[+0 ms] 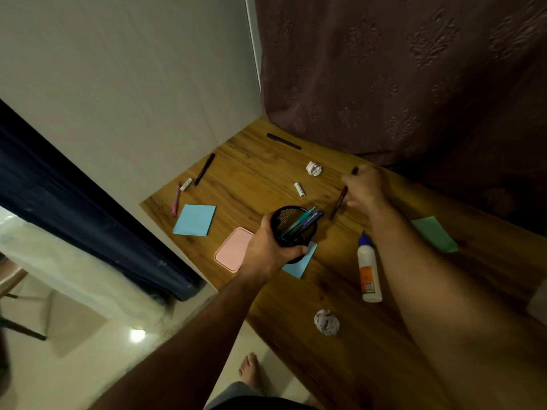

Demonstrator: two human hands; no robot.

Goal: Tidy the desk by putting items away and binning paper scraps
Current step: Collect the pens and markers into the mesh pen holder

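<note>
Left hand point(268, 250) grips pen cup point(293, 226); right hand point(365, 187) holds dark pens point(339, 201).

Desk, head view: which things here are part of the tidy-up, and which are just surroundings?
Job:
left hand gripping mesh pen cup
right hand pinching dark pen
crumpled paper balls
glue bottle
blue sticky pad
pink pen

Surroundings:
curtain
wall

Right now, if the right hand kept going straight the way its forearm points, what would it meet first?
Probably the brown curtain past the desk's far edge. The right hand, gripping dark pens, has only bare desk ahead; depth is uncertain.
</note>
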